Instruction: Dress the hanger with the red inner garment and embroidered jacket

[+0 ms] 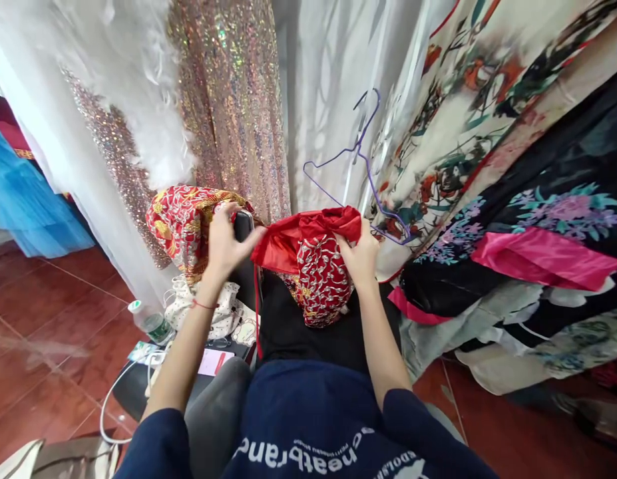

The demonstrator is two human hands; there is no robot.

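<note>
Above the person's lap, a red cloth (pixel 324 293) with silvery pattern is spread between the two hands, its plain red lining turned outward along the top. The right hand (pixel 361 256) grips the upper corner, thumb on the front and the other fingers mostly hidden behind; this hold probably keeps that end taut and the folded edge in place. The left hand (pixel 229 243) is wide, thumb well apart from the other fingers, its tip at the lining's far edge; whether it presses the cloth or only meets it, I cannot tell. Just beside that hand is a dark rounded thing (pixel 243 226), too hidden to name. The lower part of the cloth hangs over black fabric (pixel 293 332) at the lap, which likely takes some of its weight, and a red cord (pixel 258 319) dangles at its left. A patterned bundle (pixel 176 223) lies beyond the left hand, with a white pouch (pixel 188 316) below it and a bottle (pixel 151 322) near. Behind, a purple hanger (pixel 333 158) bears no garment that I can see, seemingly hung there to stay within reach.
</note>
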